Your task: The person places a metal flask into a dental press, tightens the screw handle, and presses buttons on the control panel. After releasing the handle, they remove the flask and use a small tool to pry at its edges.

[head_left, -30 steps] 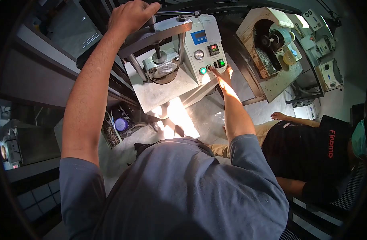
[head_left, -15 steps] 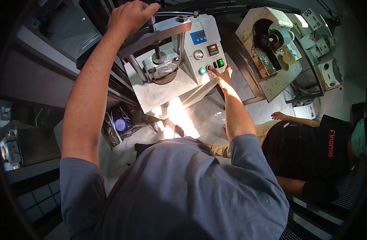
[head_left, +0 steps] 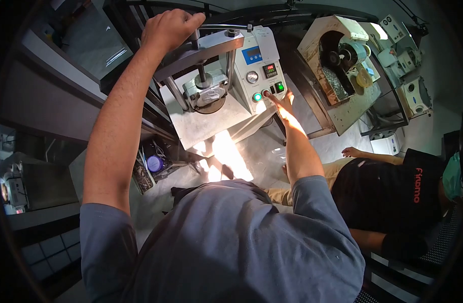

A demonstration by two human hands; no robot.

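Press machine (head_left: 219, 86) stood at the top middle of the view, on a grey base plate (head_left: 211, 121). Left hand (head_left: 168, 28) was clenched tight around the handle (head_left: 197, 35) on top of the press's upper crossbar (head_left: 198, 50), fingers fully curled. Right hand (head_left: 282, 101) reached to the control panel (head_left: 264, 65) on the right side of the press, index finger stretched out and touching a small button (head_left: 265, 93) there, other fingers loosely folded, nothing held. Just left of that button a green lamp (head_left: 257, 97) glowed; just right of it sat a green switch (head_left: 280, 87). Higher on the panel: red digit display (head_left: 269, 70), round gauge (head_left: 251, 77), blue screen (head_left: 252, 55). Under the crossbar, between the columns, a round metal mould (head_left: 207, 93) sat on the plate. Right of the press, a worn wooden box with a grinder (head_left: 342, 55) inside. Below-left of the press, on the floor, a purple-lidded jar (head_left: 154, 163). Far right and lower than the press, another person in a black shirt (head_left: 393, 192) sat, one hand (head_left: 351, 150) on their knee. Strong sunlight patch fell on the floor just below the press.
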